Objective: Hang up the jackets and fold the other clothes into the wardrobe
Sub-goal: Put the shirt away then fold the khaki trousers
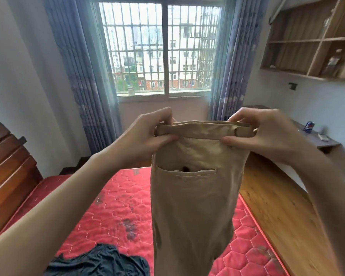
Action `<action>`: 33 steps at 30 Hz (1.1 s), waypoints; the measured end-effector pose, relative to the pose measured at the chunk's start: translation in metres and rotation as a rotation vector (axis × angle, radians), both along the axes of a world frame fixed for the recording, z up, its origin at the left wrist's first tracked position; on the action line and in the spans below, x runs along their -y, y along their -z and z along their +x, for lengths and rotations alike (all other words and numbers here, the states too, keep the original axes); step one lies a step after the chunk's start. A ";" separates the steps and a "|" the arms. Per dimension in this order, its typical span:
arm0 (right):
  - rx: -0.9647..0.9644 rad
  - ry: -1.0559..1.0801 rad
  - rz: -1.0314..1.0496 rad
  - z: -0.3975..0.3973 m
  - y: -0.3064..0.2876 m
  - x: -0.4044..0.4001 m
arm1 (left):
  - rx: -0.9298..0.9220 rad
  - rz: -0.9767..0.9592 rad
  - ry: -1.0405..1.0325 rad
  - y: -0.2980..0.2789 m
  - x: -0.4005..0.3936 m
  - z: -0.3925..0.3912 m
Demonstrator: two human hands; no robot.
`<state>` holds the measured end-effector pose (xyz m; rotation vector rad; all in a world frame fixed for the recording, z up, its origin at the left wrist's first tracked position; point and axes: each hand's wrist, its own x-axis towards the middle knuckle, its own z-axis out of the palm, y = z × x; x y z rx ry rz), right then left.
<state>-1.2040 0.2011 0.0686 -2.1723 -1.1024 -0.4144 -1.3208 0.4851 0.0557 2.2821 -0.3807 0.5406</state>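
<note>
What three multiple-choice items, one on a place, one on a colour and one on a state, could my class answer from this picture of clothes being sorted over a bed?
1. Where does the dark garment lie?
A. On the red mattress, near the bottom of the view
B. On the wall shelf
C. On the window sill

2. What colour are the trousers being held up?
A. Blue
B. Tan
C. White

3. How are the trousers held?
A. Lying flat on the mattress
B. Draped over the headboard
C. Hanging from the waistband, gripped by both hands

Answers:
1 A, the dark garment rests crumpled on the mattress at lower left.
2 B, the cloth is tan throughout, back pocket included.
3 C, the left hand and right hand pinch the two ends of the waistband and the legs hang down.
</note>
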 end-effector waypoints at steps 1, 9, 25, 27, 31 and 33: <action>0.059 0.046 -0.119 -0.002 -0.010 0.000 | 0.005 -0.017 0.008 -0.003 0.002 0.001; -0.243 -0.175 -0.625 0.003 -0.025 -0.031 | -0.279 -0.020 0.073 -0.010 -0.003 0.006; -0.793 -0.615 -0.798 0.013 -0.040 -0.053 | -1.028 0.262 0.338 -0.053 -0.020 0.015; -0.731 -0.519 -0.833 0.025 -0.032 -0.068 | -1.034 0.307 0.252 -0.044 -0.029 0.033; -0.397 -0.202 -0.866 0.060 -0.002 -0.108 | -0.939 0.376 0.004 -0.011 -0.048 0.079; -0.216 -0.072 -0.831 0.083 0.010 -0.127 | -0.798 0.426 -0.125 0.003 -0.061 0.104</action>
